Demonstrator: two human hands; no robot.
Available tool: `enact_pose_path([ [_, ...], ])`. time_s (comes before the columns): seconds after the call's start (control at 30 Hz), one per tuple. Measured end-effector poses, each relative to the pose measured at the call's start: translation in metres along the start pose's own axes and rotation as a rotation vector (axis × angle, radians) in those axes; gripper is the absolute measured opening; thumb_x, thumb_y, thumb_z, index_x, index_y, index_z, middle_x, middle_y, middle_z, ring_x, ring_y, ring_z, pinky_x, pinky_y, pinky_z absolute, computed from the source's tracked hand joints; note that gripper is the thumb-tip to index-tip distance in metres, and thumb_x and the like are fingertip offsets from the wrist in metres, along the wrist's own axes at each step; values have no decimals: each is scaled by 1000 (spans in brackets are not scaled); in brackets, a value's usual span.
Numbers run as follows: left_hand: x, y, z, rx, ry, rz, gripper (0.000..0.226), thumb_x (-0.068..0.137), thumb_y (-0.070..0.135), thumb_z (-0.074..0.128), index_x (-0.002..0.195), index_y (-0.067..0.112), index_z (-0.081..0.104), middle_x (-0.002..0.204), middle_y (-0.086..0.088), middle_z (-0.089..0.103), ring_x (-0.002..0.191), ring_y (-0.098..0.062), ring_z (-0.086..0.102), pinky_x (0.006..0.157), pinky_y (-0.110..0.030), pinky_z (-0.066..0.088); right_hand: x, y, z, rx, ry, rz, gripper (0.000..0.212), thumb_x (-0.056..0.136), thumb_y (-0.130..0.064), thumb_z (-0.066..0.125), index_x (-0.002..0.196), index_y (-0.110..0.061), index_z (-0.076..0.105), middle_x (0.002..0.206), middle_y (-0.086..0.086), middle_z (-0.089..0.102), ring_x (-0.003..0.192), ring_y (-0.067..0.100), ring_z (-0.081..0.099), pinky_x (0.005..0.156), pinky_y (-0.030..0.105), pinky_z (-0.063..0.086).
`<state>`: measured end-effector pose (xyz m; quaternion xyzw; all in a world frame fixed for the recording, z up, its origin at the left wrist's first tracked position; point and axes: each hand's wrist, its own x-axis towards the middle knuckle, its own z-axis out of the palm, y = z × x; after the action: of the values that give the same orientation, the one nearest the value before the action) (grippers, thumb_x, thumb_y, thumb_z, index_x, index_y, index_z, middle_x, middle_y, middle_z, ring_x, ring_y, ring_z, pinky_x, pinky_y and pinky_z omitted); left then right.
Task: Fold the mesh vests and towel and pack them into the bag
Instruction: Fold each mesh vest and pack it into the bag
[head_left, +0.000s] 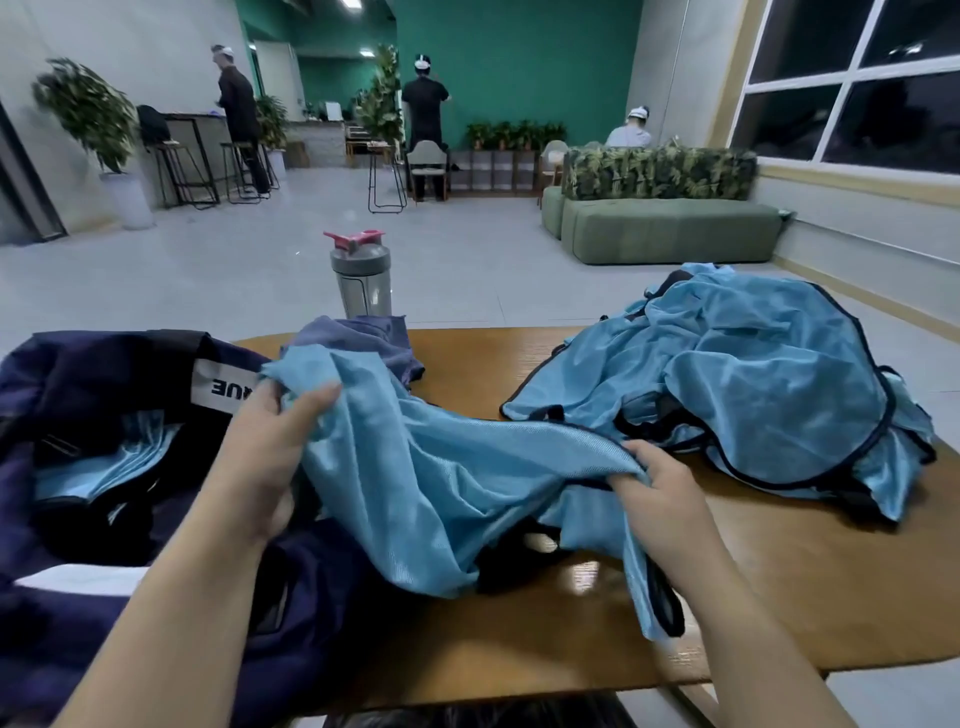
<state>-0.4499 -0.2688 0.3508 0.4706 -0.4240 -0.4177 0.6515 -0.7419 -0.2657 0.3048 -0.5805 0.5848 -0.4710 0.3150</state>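
1. Nearest the camera, at six o'clock, two bare forearms reach forward over a brown wooden table (779, 582).
2. At eight o'clock the left hand (270, 447) grasps one end of a light blue mesh vest (441, 488), fingers curled round the bunched cloth.
3. At four o'clock the right hand (660, 493) pinches the other end of the same vest, so the cloth hangs slack between the hands, just above the table; it looks not yet folded.
4. At nine o'clock a dark navy bag (93, 415) lies open on the table, touching the left forearm. Light blue cloth (104, 462) shows inside it, so some packing seems done.
5. At two o'clock, well apart from the bag, a loose pile of blue vests (753, 395) with dark trim waits unfolded, so much of the job seems left.
6. At eleven o'clock, beyond the held vest, a purple-grey cloth (374, 338), probably the towel, lies crumpled.
7. At twelve o'clock, behind that cloth, a clear shaker bottle (361, 275) with a pink cap stands upright.
8. Farther off lie a green sofa (665, 228), potted plants and three people facing away.
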Motion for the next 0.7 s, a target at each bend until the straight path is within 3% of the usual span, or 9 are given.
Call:
enact_pose_path([
  [0.07,0,-9,-2,461,-49,39,16,84,25,71,94,15,64,94,-7,71,84,-20,66,78,-33,52,4,-13,-3,209,-41,117,15,93,-19,56,82,-20,67,82,0,71,81,17,66,75,30,55],
  [0.13,-2,-17,-2,1051,-42,71,29,79,43,71,81,15,62,84,-3,66,85,-23,62,75,-34,47,9,-20,-5,318,-121,225,17,93,-24,55,80,-23,67,78,-7,70,75,5,64,65,16,52],
  [0.2,-10,-19,5,1310,50,131,45,73,55,69,71,13,51,81,-4,56,88,-29,57,72,-34,40,13,-20,-3,486,-212,324,18,88,-33,59,92,-18,70,89,-2,74,86,9,67,75,19,52],
  [0.3,-30,-19,28,1013,29,281,64,66,51,77,110,13,50,110,-1,46,106,-20,46,93,-31,38,15,-20,2,754,-241,413,35,94,-30,46,114,-6,63,105,9,72,93,17,69,78,26,53],
  [0.37,-44,-19,46,724,-214,257,96,57,53,80,134,22,34,126,8,37,117,-9,41,105,-26,33,16,-22,4,859,-270,437,40,98,-27,38,120,-1,59,109,15,70,93,20,69,77,28,55],
  [0.47,-58,-40,65,879,-603,246,119,50,67,77,145,34,15,140,16,20,132,-1,22,111,-18,17,12,-29,7,920,-350,436,45,98,-32,37,109,1,66,94,17,71,78,24,71,64,28,59],
  [0.53,-59,-63,70,1144,-680,274,105,50,77,53,143,36,22,145,11,26,134,-11,27,112,-31,27,6,-37,5,920,-415,433,45,88,-40,51,97,0,70,94,19,70,78,28,70,69,32,58],
  [0.6,-55,-78,65,1297,-593,280,69,67,67,43,129,35,44,134,9,48,124,-17,46,99,-33,39,-1,-42,0,952,-519,417,58,64,-40,78,105,0,68,104,21,67,85,31,68,77,37,56],
  [0.7,-41,-70,50,1045,-481,169,27,73,39,51,95,32,64,105,9,69,99,-14,62,83,-27,46,-5,-38,-8,1013,-600,362,67,47,-23,90,107,0,70,108,21,68,92,33,68,78,39,58],
])
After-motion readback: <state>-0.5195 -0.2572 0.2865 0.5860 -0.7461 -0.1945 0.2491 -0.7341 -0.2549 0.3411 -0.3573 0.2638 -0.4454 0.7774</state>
